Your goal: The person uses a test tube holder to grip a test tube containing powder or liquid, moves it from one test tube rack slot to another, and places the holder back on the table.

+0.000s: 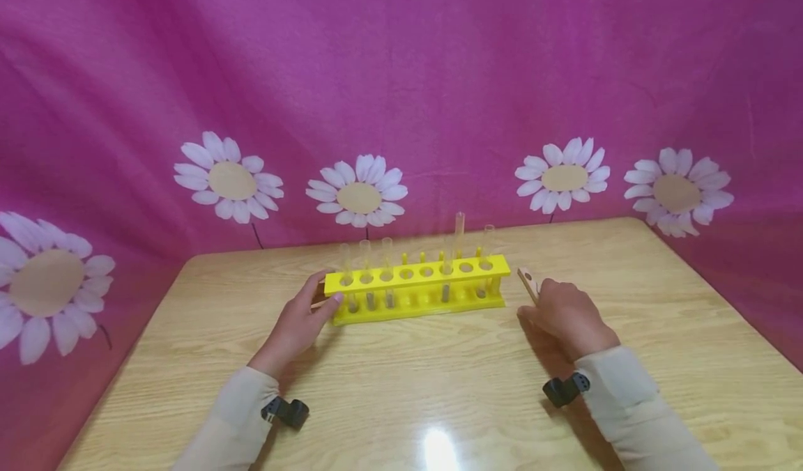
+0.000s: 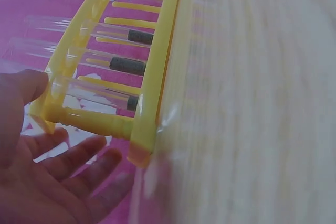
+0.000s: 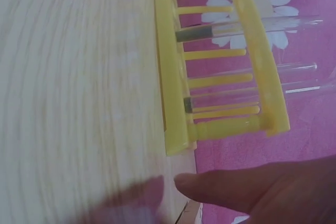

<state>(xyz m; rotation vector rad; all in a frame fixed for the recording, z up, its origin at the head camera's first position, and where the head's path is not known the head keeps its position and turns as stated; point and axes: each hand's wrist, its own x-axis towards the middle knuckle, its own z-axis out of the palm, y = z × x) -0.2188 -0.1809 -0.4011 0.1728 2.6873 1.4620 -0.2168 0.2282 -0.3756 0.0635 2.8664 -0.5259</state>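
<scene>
A yellow test tube rack [image 1: 417, 311] stands on the table, holding several clear tubes, some with dark material at the bottom. My left hand [image 1: 297, 325] is at its left end; in the left wrist view the thumb of the left hand [image 2: 47, 166] lies against the rack's top bar [image 2: 86, 17] and the fingers extend past the end post. Right of the rack, my right hand [image 1: 574, 314] holds a small wooden clamp [image 1: 529, 284]. In the right wrist view the right hand [image 3: 252, 184] is beside the rack's end [image 3: 176, 142], apart from it.
A wood-grain table [image 1: 389, 401] extends around the rack. Behind it hangs a magenta curtain [image 1: 401, 74] with white daisies. One taller tube [image 1: 460, 230] rises at the rack's back right. Partly hidden behind my left fingers is a brown item [image 1: 318, 295].
</scene>
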